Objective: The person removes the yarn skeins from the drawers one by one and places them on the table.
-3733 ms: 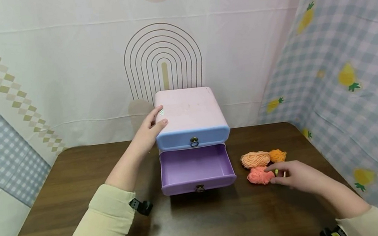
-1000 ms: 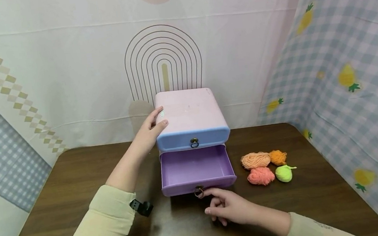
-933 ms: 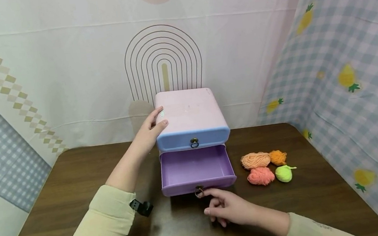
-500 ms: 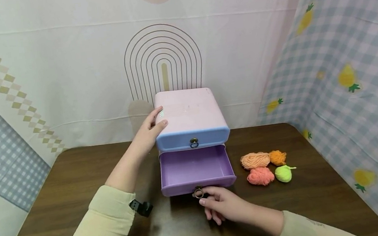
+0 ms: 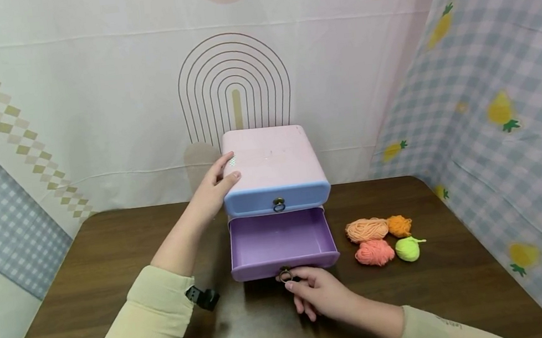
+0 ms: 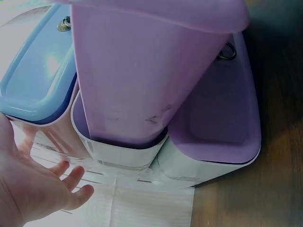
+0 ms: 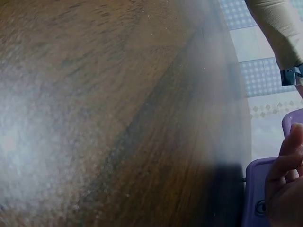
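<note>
A small drawer cabinet [image 5: 275, 160] with a pink top stands at the back of the table. Its blue top drawer [image 5: 254, 202] is closed, and the purple drawer [image 5: 281, 240] beneath is pulled out with nothing inside. My left hand [image 5: 209, 191] rests on the cabinet's upper left edge, fingers fairly straight. At the purple drawer's front, my right hand [image 5: 326, 295] pinches the brass ring pull [image 5: 286, 276] between thumb and index finger. A third, purple drawer [image 6: 218, 109] is closed at the bottom in the left wrist view.
Right of the cabinet lie a peach yarn skein [image 5: 367, 230], an orange yarn ball [image 5: 400, 226], a coral yarn ball [image 5: 374, 253] and a lime yarn ball [image 5: 408, 249]. A patterned cloth [image 5: 142, 94] hangs behind the brown table [image 5: 125, 252].
My right hand has let go of the lime yarn ball beside the other yarn and moved left to the ring pull, where its thumb has closed in. The left hand and drawers stay put.
</note>
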{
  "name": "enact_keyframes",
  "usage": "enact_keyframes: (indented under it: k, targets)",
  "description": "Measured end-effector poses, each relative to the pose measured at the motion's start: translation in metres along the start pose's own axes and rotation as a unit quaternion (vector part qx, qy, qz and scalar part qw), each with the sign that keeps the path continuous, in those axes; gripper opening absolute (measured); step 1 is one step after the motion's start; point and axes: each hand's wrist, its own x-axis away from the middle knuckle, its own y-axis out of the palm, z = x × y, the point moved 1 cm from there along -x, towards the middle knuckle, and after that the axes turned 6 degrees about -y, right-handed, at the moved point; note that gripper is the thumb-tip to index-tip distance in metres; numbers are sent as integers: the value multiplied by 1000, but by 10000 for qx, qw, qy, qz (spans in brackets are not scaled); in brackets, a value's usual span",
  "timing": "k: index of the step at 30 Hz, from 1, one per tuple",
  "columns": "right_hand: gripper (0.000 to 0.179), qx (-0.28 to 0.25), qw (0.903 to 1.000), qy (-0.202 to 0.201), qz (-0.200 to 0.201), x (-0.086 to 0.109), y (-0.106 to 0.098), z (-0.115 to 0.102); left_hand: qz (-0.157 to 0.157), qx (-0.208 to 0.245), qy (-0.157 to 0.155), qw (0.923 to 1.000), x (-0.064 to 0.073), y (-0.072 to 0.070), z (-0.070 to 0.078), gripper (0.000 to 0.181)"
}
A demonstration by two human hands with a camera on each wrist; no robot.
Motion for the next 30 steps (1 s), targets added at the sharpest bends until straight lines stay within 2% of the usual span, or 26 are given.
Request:
enact_keyframes:
  k: [6, 19, 30]
  targets:
    - [38, 61, 9997, -117, 202, -1, -1, -5, 10, -119, 41, 9999, 1, 0, 0, 61]
    - [36, 107, 9990, -244, 368, -7, -2, -7, 35, -179, 193, 9996, -2, -1, -2, 61]
    - [34, 220, 9979, -365, 479, -23, -5, -8, 18, -149, 178, 9997, -2, -1, -5, 61]
